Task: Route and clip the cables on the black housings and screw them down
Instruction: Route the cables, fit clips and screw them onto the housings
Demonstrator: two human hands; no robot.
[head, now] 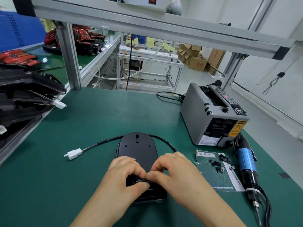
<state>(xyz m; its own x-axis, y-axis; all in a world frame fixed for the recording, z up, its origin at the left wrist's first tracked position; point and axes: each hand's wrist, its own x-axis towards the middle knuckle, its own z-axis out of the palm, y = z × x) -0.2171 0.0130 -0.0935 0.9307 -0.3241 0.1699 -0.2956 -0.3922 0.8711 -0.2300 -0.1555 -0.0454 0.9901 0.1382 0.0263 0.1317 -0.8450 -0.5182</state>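
The left hand [126, 176] and the right hand [177, 171] meet at the near end of a flat black plastic housing [137, 148]. On both hands the thumb and first fingers are curled in tight, and they pinch a thin black cable [108, 140] between them. A few small coloured wires peek out right at the pinch. The other fingers are bent and rest on the housing.

The black plastic housing lies flat near the middle of the near edge of the green tabletop [91, 118], with its round end pointing to the far edge. From the hands the black cable loops out on the right, bends round the round far end and runs off to the left. It ends in a white plastic plug [73, 154], which lies on the tabletop to the left of the housing.

To the right of the hands lies a green printed sheet [213, 179] with some small black clips [216, 163] on it. Just beside the sheet, by the right edge, lies a blue and black electric screwdriver [246, 163], tip toward the near edge. Behind it stands a grey box machine [211, 115]. By the left edge sits a pile of black housings [24, 89].
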